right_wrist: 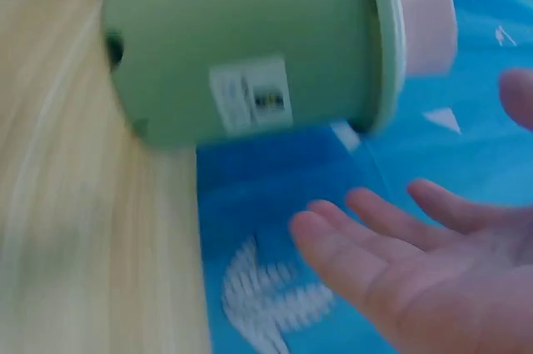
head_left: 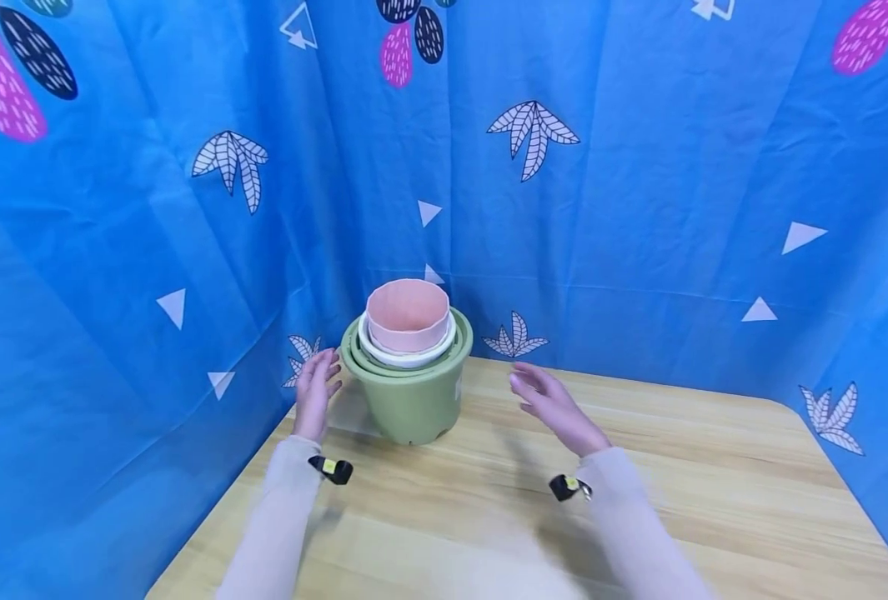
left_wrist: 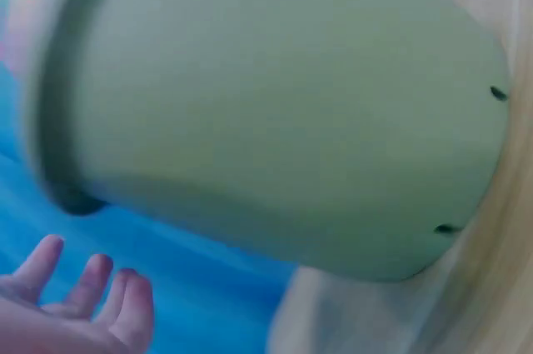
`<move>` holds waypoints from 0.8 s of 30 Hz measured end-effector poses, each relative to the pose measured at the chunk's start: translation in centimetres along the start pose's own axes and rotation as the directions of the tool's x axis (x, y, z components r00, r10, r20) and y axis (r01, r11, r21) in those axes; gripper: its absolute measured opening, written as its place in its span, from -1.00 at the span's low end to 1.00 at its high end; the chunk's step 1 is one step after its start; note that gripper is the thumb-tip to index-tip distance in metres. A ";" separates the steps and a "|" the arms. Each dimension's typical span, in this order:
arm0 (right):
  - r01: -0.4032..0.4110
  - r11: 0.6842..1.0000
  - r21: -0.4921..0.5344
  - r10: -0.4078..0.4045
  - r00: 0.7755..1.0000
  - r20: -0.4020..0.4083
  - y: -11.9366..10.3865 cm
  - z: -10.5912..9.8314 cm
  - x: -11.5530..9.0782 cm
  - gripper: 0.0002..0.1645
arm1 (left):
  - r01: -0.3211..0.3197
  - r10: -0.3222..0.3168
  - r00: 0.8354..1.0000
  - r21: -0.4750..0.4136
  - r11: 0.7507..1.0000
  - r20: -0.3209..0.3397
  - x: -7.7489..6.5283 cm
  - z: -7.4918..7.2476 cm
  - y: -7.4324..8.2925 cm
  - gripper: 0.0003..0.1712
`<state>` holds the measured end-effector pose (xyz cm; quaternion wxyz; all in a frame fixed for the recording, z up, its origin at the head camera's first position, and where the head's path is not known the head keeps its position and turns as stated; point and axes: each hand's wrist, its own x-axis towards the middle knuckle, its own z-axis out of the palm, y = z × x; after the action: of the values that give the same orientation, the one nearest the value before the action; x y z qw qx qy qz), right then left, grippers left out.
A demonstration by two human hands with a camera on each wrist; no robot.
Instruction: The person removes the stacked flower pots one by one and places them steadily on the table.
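A stack of nested flowerpots stands upright at the back left of the table. The outermost is a large green flowerpot [head_left: 413, 408] with holes near its base and a label [right_wrist: 251, 96] on one side. Inside it sit another green rim, a white pot [head_left: 406, 360] and, on top, a pink pot [head_left: 411, 340]. My left hand [head_left: 316, 392] is just left of the green rim, its fingers extended and holding nothing. To the right of the stack, apart from it, my right hand [head_left: 556, 408] is raised over the table with relaxed fingers, also holding nothing.
The wooden table [head_left: 714, 483] reaches toward the right and front. Blue patterned curtain [head_left: 639, 208] hangs behind it and along its left side, close to the stack. Each wrist wears a small black camera, such as the left one [head_left: 331, 469].
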<state>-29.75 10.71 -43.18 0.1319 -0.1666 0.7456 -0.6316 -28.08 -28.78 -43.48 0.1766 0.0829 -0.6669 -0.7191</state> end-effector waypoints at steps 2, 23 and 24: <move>-0.022 0.996 0.090 0.024 1.000 -0.014 -0.3 1.3 1.9 -0.13 | 0.044 -0.041 0.998 -0.059 0.997 0.050 0.9 0.8 -0.7 -0.32; -0.083 0.940 0.330 0.124 0.987 -0.104 0.1 8.1 10.3 -0.14 | 0.018 0.005 0.988 -0.156 0.988 0.152 2.3 5.1 -3.6 -0.29; -0.080 0.942 0.325 0.122 0.986 -0.110 0.2 8.0 10.4 -0.15 | 0.014 0.011 0.988 -0.160 0.987 0.155 2.4 5.2 -3.6 -0.30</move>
<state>-35.92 -0.78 -44.54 0.1411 -0.0634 0.6482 -0.7456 -32.68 -24.66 -46.26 0.1297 0.0128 -0.6183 -0.7751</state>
